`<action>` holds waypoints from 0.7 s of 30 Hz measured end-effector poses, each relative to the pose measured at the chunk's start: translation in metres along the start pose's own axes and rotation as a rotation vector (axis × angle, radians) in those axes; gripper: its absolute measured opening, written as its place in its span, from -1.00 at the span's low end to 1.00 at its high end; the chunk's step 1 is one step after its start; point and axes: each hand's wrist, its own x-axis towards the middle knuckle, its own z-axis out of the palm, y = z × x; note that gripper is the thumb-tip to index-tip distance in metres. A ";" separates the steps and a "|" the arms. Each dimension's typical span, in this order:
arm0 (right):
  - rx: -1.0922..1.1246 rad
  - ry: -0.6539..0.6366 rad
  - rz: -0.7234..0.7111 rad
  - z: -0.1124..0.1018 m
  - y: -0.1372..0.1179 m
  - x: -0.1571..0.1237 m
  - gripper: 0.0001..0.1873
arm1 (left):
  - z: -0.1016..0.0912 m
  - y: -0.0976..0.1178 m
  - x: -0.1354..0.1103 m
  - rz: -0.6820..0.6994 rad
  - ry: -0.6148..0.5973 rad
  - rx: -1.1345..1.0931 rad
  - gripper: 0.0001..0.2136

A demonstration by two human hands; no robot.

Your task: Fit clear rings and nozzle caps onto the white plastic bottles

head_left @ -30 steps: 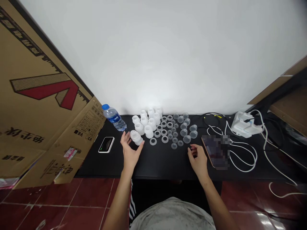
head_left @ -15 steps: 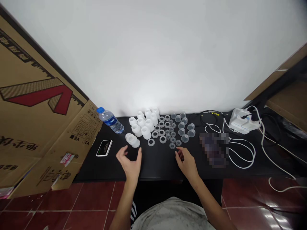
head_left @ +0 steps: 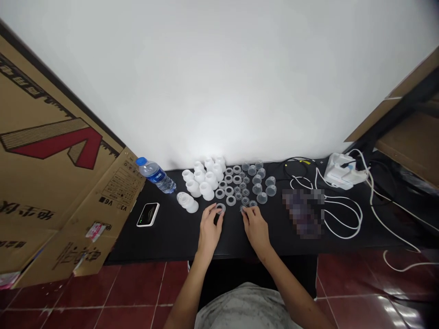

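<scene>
Setting: a plain white wall (head_left: pixel 219 82) across the top of the frame, red floor tiles (head_left: pixel 130 292) along the bottom; between them, a black surface (head_left: pixel 168 240).

Left of frame: one large printed cardboard box (head_left: pixel 37 192), marked with a red and hatched emblem. Beside it, one clear water bottle (head_left: pixel 156 175) with blue cap and label; below that, one white-rimmed device (head_left: pixel 148 214) with a dark face.

Centre: a cluster of white containers (head_left: pixel 206 191), set close together near the wall. Just left of and below the cluster, one white container with a clear top (head_left: pixel 187 202). To the right of the cluster, translucent rings (head_left: pixel 231 200), laid flat; then small discs (head_left: pixel 245 200); then clear domed caps (head_left: pixel 262 198).

Lower centre: one ring (head_left: pixel 222 207) is pinched at its edge between thumb and fingers in the grip of the left hand (head_left: pixel 209 228). One disc (head_left: pixel 242 208), at the near end of its group, is touched by the fingertips of the right hand (head_left: pixel 256 227); whether that grip is closed on it cannot be told.

Right of frame: one pixelated item (head_left: pixel 303 214), its details obscured; looped white cable (head_left: pixel 346 237); one white plug unit (head_left: pixel 343 171), into which a black plug is fitted.
</scene>
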 end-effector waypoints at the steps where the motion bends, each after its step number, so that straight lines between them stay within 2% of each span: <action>1: -0.003 0.003 0.000 0.000 -0.001 -0.001 -0.68 | 0.001 0.000 -0.001 -0.007 0.002 -0.034 -0.82; 6: 0.037 -0.014 -0.028 0.002 0.002 -0.002 -0.72 | 0.007 0.003 -0.002 -0.076 0.012 -0.171 -0.83; 9: 0.108 -0.036 -0.072 0.003 0.005 -0.002 -0.75 | 0.014 0.008 -0.003 -0.170 -0.056 -0.415 -0.79; 13: 0.247 -0.027 -0.003 -0.001 0.008 -0.003 -0.79 | 0.028 0.018 -0.005 -0.292 -0.094 -0.728 -0.69; 18: 0.395 0.041 0.086 -0.008 0.008 -0.003 -0.85 | 0.036 0.025 -0.011 -0.319 -0.103 -0.762 -0.67; 21: 0.510 0.000 0.066 -0.010 0.008 -0.002 -0.82 | 0.035 0.025 -0.015 -0.320 -0.092 -0.755 -0.57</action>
